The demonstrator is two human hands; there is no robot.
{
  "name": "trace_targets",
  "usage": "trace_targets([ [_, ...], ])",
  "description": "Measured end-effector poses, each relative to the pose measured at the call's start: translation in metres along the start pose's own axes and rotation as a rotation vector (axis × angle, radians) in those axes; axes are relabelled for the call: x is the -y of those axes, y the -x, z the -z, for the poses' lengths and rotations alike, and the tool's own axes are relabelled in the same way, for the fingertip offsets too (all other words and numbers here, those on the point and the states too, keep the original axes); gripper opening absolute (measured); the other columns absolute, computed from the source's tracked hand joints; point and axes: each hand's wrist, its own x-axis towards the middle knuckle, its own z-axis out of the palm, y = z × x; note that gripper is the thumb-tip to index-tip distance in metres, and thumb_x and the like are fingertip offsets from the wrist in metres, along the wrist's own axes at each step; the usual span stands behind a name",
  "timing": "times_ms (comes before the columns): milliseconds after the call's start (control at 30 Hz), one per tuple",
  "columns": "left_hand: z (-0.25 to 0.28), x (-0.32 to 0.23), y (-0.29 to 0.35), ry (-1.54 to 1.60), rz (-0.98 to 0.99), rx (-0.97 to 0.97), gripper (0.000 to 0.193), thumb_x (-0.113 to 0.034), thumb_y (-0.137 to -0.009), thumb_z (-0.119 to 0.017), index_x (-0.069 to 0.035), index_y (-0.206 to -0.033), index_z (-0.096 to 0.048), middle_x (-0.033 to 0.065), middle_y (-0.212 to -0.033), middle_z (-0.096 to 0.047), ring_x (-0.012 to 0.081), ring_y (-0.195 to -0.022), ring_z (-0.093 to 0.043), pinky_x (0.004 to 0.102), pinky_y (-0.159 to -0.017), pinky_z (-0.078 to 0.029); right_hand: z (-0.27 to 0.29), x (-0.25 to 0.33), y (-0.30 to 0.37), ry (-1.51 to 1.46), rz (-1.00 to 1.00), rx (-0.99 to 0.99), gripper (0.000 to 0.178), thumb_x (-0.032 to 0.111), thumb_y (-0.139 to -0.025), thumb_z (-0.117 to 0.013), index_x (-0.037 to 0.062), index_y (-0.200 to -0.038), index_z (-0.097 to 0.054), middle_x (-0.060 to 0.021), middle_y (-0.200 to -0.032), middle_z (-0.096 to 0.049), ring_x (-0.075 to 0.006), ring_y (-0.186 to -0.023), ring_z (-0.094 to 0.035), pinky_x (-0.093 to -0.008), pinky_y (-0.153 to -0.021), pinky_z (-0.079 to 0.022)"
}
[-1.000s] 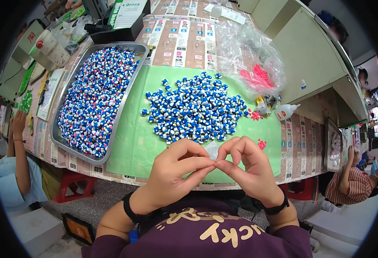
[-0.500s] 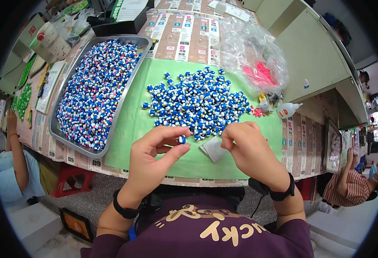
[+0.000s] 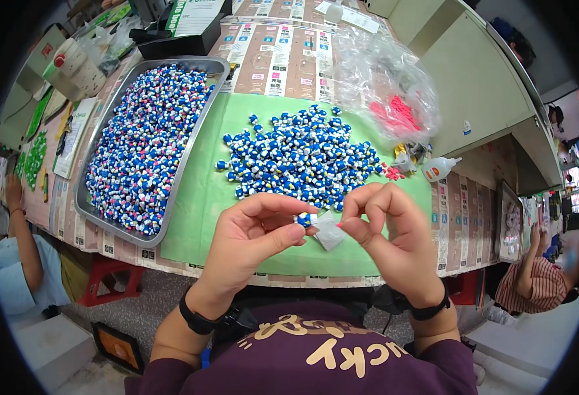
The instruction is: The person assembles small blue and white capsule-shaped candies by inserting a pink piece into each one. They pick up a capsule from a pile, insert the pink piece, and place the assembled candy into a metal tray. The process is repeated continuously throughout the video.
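Note:
My left hand [image 3: 246, 230] pinches a small blue-and-white moulded piece [image 3: 305, 219] with a yellow spot between thumb and fingertips. Just right of it, my right hand [image 3: 398, 240] has thumb and forefinger closed on a tiny pink piece [image 3: 339, 225]; the two pieces are apart. Below and between the hands lies a pale grey square pad [image 3: 329, 233] on the green mat [image 3: 200, 240]. Beyond my hands spreads a pile of similar blue-and-white pieces [image 3: 302, 155]. Several loose pink bits [image 3: 394, 174] lie at its right edge.
A metal tray [image 3: 219, 64] full of blue, white and pink pieces stands at left. A clear plastic bag [image 3: 385, 69] with pink bits [image 3: 400, 113] and a white squeeze bottle [image 3: 439, 169] are at right, beside a pale cabinet [image 3: 473, 85]. Co-workers sit at both sides.
My left hand has moved right with the blue-and-white piece, turning it. My right hand has lifted slightly from the pad's edge, and a pink piece now shows at its fingertips.

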Motion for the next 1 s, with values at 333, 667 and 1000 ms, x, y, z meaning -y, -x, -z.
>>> trace_targets([
  [333,-0.021,0.008,0.004,-0.287,-0.324,-0.062,0.025,0.007,-0.084,-0.071,0.001,-0.107,-0.068,0.0075,-0.102,-0.068,0.0136,-0.094,-0.067,0.0269,-0.082,-0.057,-0.021,-0.012,0.005,0.162,0.143,-0.098,0.025,-0.004,-0.084,-0.067,0.0092,-0.081,-0.046,-0.0043,-0.086,-0.061,-0.0199,-0.08,-0.058,-0.034,-0.083,-0.037],
  [667,-0.017,0.001,0.006,-0.72,-0.627,-0.032,0.022,0.01,-0.074,-0.078,-0.001,-0.092,-0.073,0.0118,-0.087,-0.072,0.0194,-0.079,-0.07,0.0271,-0.068,-0.054,-0.011,-0.018,0.002,0.124,0.058,-0.053,0.029,0.002,-0.082,-0.074,0.0071,-0.085,-0.046,-0.0025,-0.084,-0.05,-0.014,-0.08,-0.052,-0.0281,-0.074,-0.042],
  [1000,0.093,-0.032,0.023,-0.929,-0.702,-0.498,0.015,0.011,-0.084,-0.066,0.0,-0.094,-0.063,0.0042,-0.086,-0.059,0.0104,-0.08,-0.056,0.0226,-0.072,-0.047,0.105,-0.059,0.027,0.658,-0.112,-0.174,0.016,-0.006,-0.081,-0.065,-0.0002,-0.082,-0.051,-0.0089,-0.074,-0.057,-0.02,-0.07,-0.059,-0.0316,-0.067,-0.048],
])
